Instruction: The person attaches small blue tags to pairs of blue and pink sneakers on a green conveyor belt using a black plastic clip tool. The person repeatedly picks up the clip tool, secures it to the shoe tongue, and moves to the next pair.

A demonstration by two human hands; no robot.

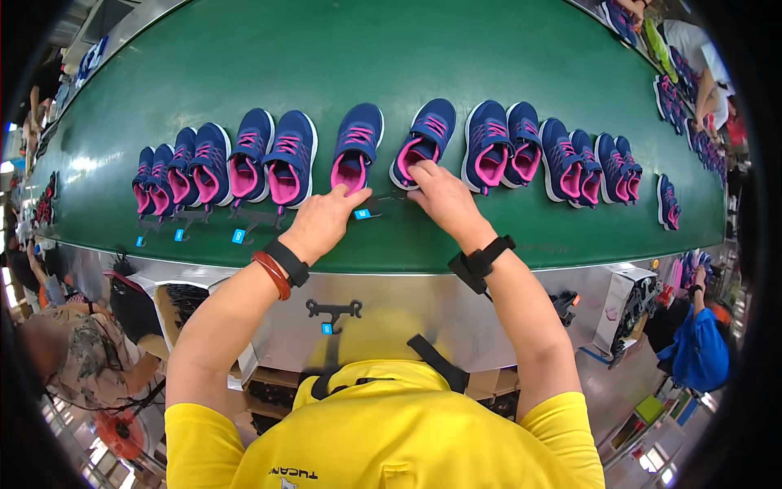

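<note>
Green belt (407,57) carries navy-pink shoes. Your left hand (324,218) pinches the black hanger (376,202) mid-frame; your right hand (440,191) grips the shoe (423,138) heel above it. Pull crooked, and the hanger may slip off.

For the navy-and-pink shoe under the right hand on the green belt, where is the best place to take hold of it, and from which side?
Probably the heel collar of the navy-and-pink shoe, approached from the near edge of the green conveyor belt. Its heel and open pink-lined mouth face the person, toe pointing away, so the rim offers an edge to pinch. The right hand already touches that heel; the left hand rests by the black plastic hanger.
</note>
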